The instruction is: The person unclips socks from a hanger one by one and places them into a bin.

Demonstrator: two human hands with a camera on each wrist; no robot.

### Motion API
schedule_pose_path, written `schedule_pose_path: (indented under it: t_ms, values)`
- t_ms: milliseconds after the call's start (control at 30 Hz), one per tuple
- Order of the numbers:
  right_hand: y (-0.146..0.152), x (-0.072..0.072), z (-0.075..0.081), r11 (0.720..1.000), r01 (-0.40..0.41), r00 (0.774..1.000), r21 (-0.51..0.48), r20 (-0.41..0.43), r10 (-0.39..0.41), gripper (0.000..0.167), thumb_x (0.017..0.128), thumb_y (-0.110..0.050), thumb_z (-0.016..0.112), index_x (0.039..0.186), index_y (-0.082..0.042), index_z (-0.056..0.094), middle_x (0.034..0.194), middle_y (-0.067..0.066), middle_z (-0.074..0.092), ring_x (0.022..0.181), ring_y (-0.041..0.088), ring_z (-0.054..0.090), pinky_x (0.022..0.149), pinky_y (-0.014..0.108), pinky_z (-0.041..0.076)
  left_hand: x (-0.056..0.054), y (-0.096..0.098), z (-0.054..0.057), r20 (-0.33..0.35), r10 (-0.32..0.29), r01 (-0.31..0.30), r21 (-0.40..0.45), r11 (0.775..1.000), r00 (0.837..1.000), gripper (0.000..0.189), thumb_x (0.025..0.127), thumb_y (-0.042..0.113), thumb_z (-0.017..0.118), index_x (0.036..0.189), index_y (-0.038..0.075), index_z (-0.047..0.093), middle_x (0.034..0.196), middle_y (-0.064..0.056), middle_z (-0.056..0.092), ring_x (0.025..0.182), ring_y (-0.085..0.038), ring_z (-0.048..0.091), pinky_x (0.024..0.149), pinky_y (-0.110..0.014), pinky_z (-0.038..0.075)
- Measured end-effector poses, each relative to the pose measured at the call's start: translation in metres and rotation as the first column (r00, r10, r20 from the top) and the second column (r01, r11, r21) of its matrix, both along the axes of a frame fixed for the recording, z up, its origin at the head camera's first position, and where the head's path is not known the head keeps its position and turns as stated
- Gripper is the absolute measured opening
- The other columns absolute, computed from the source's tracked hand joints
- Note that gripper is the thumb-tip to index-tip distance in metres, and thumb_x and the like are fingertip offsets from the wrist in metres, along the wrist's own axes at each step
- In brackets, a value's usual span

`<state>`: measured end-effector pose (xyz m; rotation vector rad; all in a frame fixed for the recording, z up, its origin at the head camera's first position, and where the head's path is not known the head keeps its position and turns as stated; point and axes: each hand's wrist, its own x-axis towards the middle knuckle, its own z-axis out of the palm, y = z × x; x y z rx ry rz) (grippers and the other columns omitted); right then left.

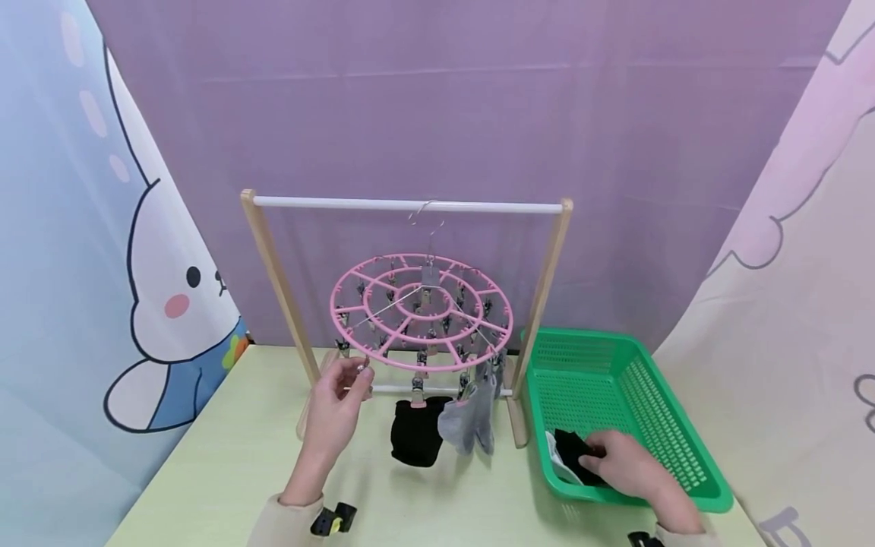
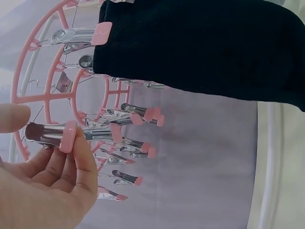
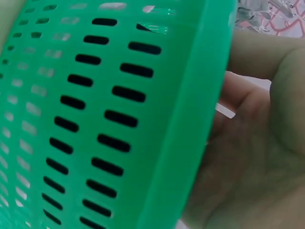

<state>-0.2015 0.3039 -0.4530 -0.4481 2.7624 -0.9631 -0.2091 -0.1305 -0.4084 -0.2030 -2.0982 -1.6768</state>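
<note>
My left hand (image 1: 339,399) is at the near left rim of a round pink drying hanger (image 1: 333,304). Its thumb and fingers hold a metal clip with pink tips (image 2: 50,136), and no cloth shows in that clip. Beside it a black sock (image 1: 418,433) hangs from another clip, large in the left wrist view. Grey socks (image 1: 472,418) hang to its right. Over the near left corner of a green basket (image 1: 683,414), my right hand (image 1: 629,463) grips a black sock (image 1: 570,452) lying against a white one (image 1: 557,460). In the right wrist view the basket wall hides the fingertips.
A stand with wooden legs (image 1: 547,289) and a white bar (image 1: 342,203) carries the hanger by its metal hook (image 1: 420,213). Several clips dangle under the rings. Behind the pale table (image 1: 205,456) hangs a purple curtain (image 1: 444,114), with printed cloths at both sides.
</note>
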Motion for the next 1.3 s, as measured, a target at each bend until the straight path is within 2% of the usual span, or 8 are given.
schedule_pose_path:
  t_ms: [133, 233, 433, 667, 767, 933, 1133, 1300]
  values:
    - [-0.002, -0.001, 0.003, 1.000, 0.014, 0.999, -0.003, 0.051, -0.014, 0.025, 0.099, -0.018, 0.066, 0.089, 0.004, 0.064, 0.080, 0.009, 0.061, 0.067, 0.020, 0.055, 0.061, 0.034, 0.047, 0.002, 0.000, 0.001, 0.001, 0.015, -0.015, -0.036, 0.999, 1.000, 0.032, 0.101, 0.013, 0.064, 0.128, -0.002, 0.060, 0.101, -0.014, 0.067, 0.086, -0.013, 0.064, 0.076, -0.020, 0.053]
    - [-0.004, -0.002, 0.004, 0.999, 0.052, 0.994, 0.000, 0.099, -0.052, 0.040, 0.100, -0.023, 0.066, 0.118, 0.013, 0.065, 0.105, 0.025, 0.067, 0.088, 0.037, 0.065, 0.073, 0.047, 0.054, 0.003, 0.000, 0.000, 0.007, 0.034, -0.033, -0.067, 0.997, 0.999, 0.035, 0.099, 0.012, 0.067, 0.130, -0.002, 0.059, 0.102, -0.012, 0.066, 0.091, -0.015, 0.063, 0.080, -0.020, 0.052]
    - [-0.007, -0.003, 0.005, 0.996, 0.085, 0.993, 0.038, 0.084, -0.088, 0.047, 0.099, -0.026, 0.066, 0.125, 0.013, 0.063, 0.123, 0.028, 0.065, 0.116, 0.049, 0.059, 0.089, 0.056, 0.053, 0.006, 0.007, -0.001, -0.119, 0.124, -0.142, -0.158, 0.977, 0.985, 0.033, 0.094, 0.005, 0.070, 0.124, -0.003, 0.061, 0.102, -0.012, 0.064, 0.090, -0.020, 0.062, 0.079, -0.024, 0.052]
    - [-0.007, -0.002, 0.005, 0.995, 0.080, 0.994, 0.052, 0.066, -0.084, 0.045, 0.099, -0.027, 0.067, 0.124, 0.011, 0.064, 0.123, 0.027, 0.065, 0.117, 0.049, 0.059, 0.090, 0.058, 0.052, 0.014, 0.030, -0.006, -0.514, 0.143, -0.296, -0.230, 0.927, 0.846, 0.020, 0.088, -0.003, 0.067, 0.108, -0.004, 0.066, 0.096, -0.012, 0.064, 0.084, -0.022, 0.059, 0.075, -0.025, 0.049]
    - [-0.007, -0.002, 0.006, 0.995, 0.083, 0.994, 0.047, 0.069, -0.086, 0.046, 0.099, -0.027, 0.067, 0.124, 0.011, 0.064, 0.122, 0.027, 0.065, 0.114, 0.047, 0.060, 0.088, 0.056, 0.053, 0.016, 0.040, -0.009, -0.558, 0.078, -0.270, -0.272, 0.924, 0.826, 0.018, 0.087, -0.001, 0.067, 0.105, -0.001, 0.067, 0.095, -0.008, 0.065, 0.085, -0.022, 0.060, 0.076, -0.025, 0.050]
    - [-0.009, -0.003, 0.005, 0.997, 0.077, 0.994, 0.027, 0.077, -0.078, 0.043, 0.099, -0.026, 0.067, 0.123, 0.010, 0.065, 0.121, 0.025, 0.066, 0.111, 0.043, 0.063, 0.085, 0.053, 0.054, 0.014, 0.053, -0.012, -0.475, -0.030, -0.160, -0.356, 0.921, 0.880, 0.029, 0.090, 0.005, 0.072, 0.118, 0.000, 0.065, 0.106, -0.009, 0.067, 0.096, -0.025, 0.065, 0.079, -0.037, 0.057]
    - [-0.012, -0.002, 0.008, 0.995, 0.097, 0.992, 0.005, 0.080, -0.097, 0.033, 0.100, -0.023, 0.065, 0.119, 0.004, 0.069, 0.112, 0.013, 0.070, 0.097, 0.028, 0.065, 0.077, 0.045, 0.054, 0.008, 0.062, -0.010, -0.201, -0.156, 0.078, -0.347, 0.934, 0.967, 0.039, 0.096, 0.021, 0.071, 0.129, 0.002, 0.063, 0.113, -0.009, 0.069, 0.101, -0.025, 0.067, 0.087, -0.040, 0.056]
    - [-0.015, 0.000, 0.013, 0.995, 0.091, 0.995, -0.030, 0.045, -0.090, 0.022, 0.102, -0.020, 0.062, 0.110, -0.003, 0.072, 0.091, 0.004, 0.069, 0.075, 0.020, 0.057, 0.065, 0.037, 0.047, 0.002, 0.064, -0.010, -0.055, -0.189, 0.166, -0.284, 0.945, 0.981, 0.037, 0.098, 0.024, 0.070, 0.129, 0.004, 0.064, 0.104, -0.003, 0.069, 0.092, -0.018, 0.067, 0.083, -0.036, 0.057]
